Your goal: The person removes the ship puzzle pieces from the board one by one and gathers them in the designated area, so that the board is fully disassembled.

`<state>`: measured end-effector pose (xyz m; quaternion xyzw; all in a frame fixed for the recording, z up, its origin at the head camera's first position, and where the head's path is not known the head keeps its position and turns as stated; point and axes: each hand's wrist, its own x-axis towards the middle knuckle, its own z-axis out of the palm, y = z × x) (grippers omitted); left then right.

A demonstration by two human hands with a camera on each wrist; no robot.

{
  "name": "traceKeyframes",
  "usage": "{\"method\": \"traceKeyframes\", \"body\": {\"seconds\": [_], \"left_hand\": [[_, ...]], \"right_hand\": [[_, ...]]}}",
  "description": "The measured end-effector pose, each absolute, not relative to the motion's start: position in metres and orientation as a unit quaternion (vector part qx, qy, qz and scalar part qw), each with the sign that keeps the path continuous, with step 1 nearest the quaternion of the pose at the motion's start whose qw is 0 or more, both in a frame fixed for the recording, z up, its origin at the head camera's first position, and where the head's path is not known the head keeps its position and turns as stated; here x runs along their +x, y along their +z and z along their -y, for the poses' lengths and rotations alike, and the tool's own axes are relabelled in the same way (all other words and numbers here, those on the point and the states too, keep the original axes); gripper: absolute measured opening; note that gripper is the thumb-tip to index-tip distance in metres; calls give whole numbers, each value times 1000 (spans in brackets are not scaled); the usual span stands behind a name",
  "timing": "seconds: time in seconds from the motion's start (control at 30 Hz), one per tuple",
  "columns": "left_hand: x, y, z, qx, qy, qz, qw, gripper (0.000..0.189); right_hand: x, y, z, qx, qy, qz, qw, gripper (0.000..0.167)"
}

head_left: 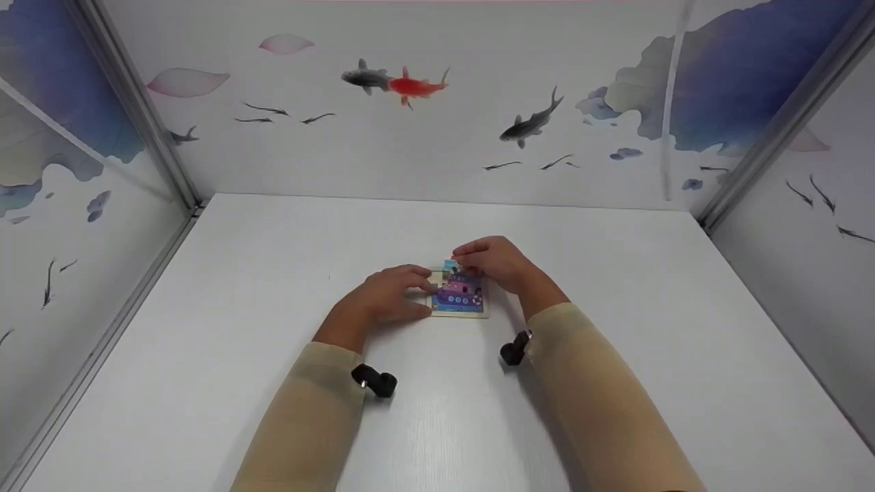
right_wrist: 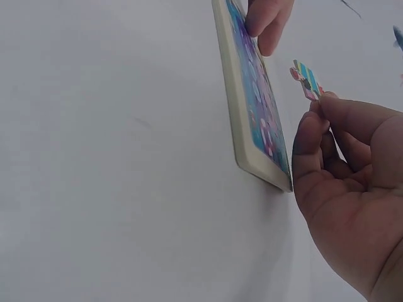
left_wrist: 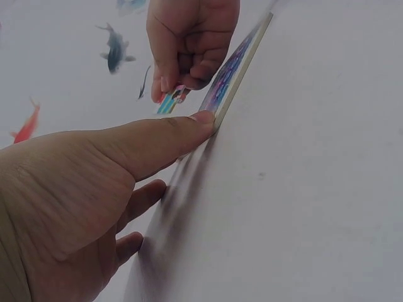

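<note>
Picture-puzzle piece (right_wrist: 306, 79), striped turquoise and yellow, pinched by one edge between thumb and fingertips of the right hand (head_left: 493, 263); held up off the puzzle board (right_wrist: 230, 94), near its far edge. Free end of the piece pointing away from the fingers, with open air around it.

Board flat on the white tabletop (head_left: 437, 424), pale rim framing a purple ship with round portholes. Near edge and near-right corner in plain sight, untouched; far-right corner partly hidden under the right hand. Pale patch at the far-left part of the picture, too small to tell whether bare recess or print.

Left hand (head_left: 393, 295) at the left edge: thumb on the near-left corner, fingers spread wide apart from it and reaching the same side farther up.

Broad tabletop to both sides and toward the person, between two beige sleeves (head_left: 301, 424) with black wrist cameras (head_left: 374, 380). Beyond the far table edge, a fish-printed wall (head_left: 437, 157); patterned side panels (head_left: 41, 273) well apart from both hands.
</note>
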<state>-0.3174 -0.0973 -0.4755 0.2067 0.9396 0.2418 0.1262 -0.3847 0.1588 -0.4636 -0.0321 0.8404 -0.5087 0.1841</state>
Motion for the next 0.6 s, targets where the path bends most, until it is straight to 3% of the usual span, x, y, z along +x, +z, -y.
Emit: {"method": "traceKeyframes", "body": {"seconds": [0.6], "left_hand": [[-314, -474, 95, 178, 265, -939, 128, 44]], "right_hand": [[-370, -459, -222, 54, -580, -791, 185, 24]]}}
